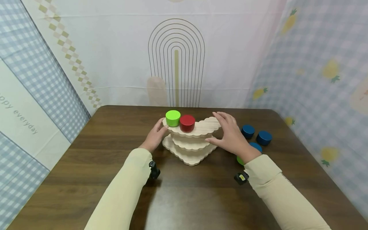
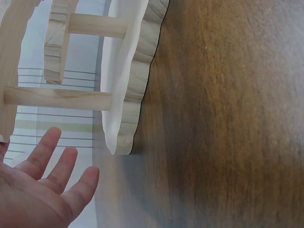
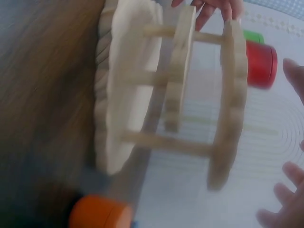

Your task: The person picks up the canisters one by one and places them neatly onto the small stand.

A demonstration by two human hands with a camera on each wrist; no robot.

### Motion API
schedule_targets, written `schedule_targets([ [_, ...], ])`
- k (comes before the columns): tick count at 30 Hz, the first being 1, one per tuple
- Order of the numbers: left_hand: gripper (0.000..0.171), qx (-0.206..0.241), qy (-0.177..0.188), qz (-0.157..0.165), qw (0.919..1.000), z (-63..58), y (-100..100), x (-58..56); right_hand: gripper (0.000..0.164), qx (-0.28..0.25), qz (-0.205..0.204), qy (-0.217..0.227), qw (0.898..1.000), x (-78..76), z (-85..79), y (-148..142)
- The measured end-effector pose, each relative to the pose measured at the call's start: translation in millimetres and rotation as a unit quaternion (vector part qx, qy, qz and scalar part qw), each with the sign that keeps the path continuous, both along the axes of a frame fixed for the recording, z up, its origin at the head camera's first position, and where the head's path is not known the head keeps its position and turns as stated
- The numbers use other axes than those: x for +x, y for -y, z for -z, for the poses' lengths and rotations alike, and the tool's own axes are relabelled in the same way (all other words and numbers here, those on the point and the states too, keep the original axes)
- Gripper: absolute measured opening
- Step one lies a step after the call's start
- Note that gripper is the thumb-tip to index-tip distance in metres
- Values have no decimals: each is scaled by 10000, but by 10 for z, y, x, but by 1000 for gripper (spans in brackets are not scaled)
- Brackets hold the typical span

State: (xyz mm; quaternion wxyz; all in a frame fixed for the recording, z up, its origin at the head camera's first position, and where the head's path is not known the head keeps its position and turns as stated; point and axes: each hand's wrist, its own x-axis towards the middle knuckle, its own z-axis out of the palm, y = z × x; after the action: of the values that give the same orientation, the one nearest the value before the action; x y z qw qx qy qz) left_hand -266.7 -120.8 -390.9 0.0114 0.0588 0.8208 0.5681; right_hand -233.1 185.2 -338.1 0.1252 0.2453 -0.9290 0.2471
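A pale wooden tiered stand (image 1: 193,143) with scalloped edges and round posts stands at the table's middle. On its top shelf (image 1: 205,126) a bright green round tub (image 1: 172,118) and a red round tub (image 1: 187,124) sit side by side, toward the left. My left hand (image 1: 154,135) pinches the left corner of that shelf with thumb and forefinger; its other fingers (image 2: 76,190) stick out loosely below. At the shelf's right end is my right hand (image 1: 230,135), fingers spread and thumb apart, holding nothing.
Right of the stand are two dark blue tubs (image 1: 256,134). Another blue tub (image 1: 255,146) and a green one (image 1: 240,160) are partly hidden behind my right wrist. An orange tub (image 3: 100,212) shows in the right wrist view. Patterned cloth (image 1: 230,64) hangs behind the table.
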Motion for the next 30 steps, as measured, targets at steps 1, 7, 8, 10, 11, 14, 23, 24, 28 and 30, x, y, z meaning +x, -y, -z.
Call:
schedule_targets([
  [1, 55, 10, -5, 1, 10000, 4, -4, -2, 95, 9, 37, 21, 10000, 17, 14, -45],
  [7, 57, -27, 25, -1, 10000, 7, -11, -6, 95, 119, 257, 236, 9993, 111, 123, -308],
  [8, 58, -40, 42, -8, 10000, 5, -11, -8, 95, 139, 289, 267, 9991, 124, 140, -346],
  [10, 59, -77, 65, -19, 9999, -1, -8, -9, 96, 192, 366, 315, 9987, 147, 175, -420],
  [11, 59, -86, 75, -28, 9999, -3, -8, -9, 96, 209, 397, 340, 9984, 159, 188, -453],
  [14, 59, -87, 91, -40, 9999, -4, -5, -9, 97, 234, 489, 466, 9974, 193, 227, -547],
  [23, 57, -58, 89, -37, 9999, 2, -6, -6, 95, 185, 696, 884, 9935, 294, 330, -774],
  [24, 57, -74, 89, -39, 9999, 2, -4, -8, 95, 174, 723, 927, 9929, 298, 348, -798],
  [28, 57, -74, 73, -15, 9999, -3, 3, -9, 96, 136, 810, 1090, 9906, 318, 422, -895],
  [30, 57, -66, 66, -3, 10000, 0, 4, -15, 97, 130, 864, 1145, 9896, 325, 460, -944],
])
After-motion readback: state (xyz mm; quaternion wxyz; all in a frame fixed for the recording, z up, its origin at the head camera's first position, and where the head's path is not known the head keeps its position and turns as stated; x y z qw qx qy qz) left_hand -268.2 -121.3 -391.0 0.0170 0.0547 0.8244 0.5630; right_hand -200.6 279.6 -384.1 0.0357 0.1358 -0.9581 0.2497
